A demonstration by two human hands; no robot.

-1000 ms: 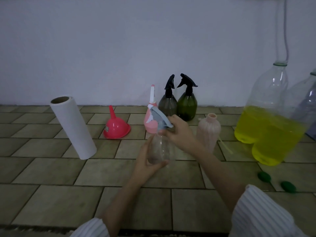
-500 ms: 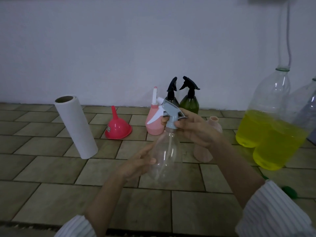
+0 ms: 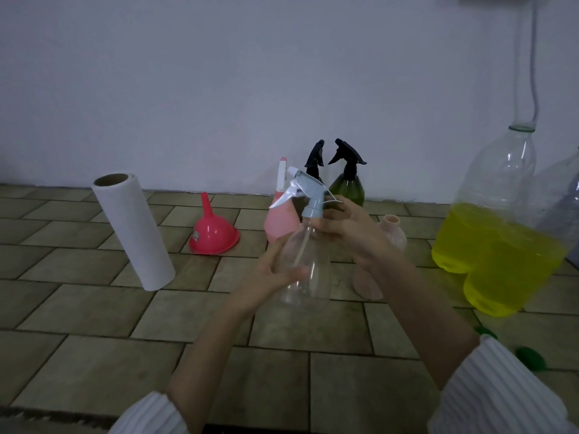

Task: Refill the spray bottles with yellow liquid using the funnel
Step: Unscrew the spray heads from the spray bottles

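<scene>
A person's right hand (image 3: 347, 233) curls its fingers (image 3: 333, 211) around the neck of a clear spray bottle (image 3: 305, 264), pinching just below the grey trigger head (image 3: 305, 191), while the left hand (image 3: 269, 277) cups the bottle's transparent body from the side, fingers pressed against the plastic. The bottle appears empty and is held upright above the tiled surface (image 3: 94, 308), its dip tube visible inside. Just behind it stand a pink spray bottle (image 3: 277, 222) and two dark bottles with black trigger heads, one nearly hidden (image 3: 315, 158), the other green (image 3: 347, 186), near the white wall (image 3: 219, 73). A red funnel (image 3: 213, 234) rests mouth down to the left, beside a tilted roll of white paper (image 3: 133, 230). To the right of the hands sits an uncapped peach-coloured bottle (image 3: 391, 233), partly hidden by the right forearm. Farther right, two large clear bottles (image 3: 488, 195) hold the yellow liquid (image 3: 501, 261). Green caps (image 3: 531, 357) lie on the tiles near the striped right sleeve (image 3: 501, 393).
</scene>
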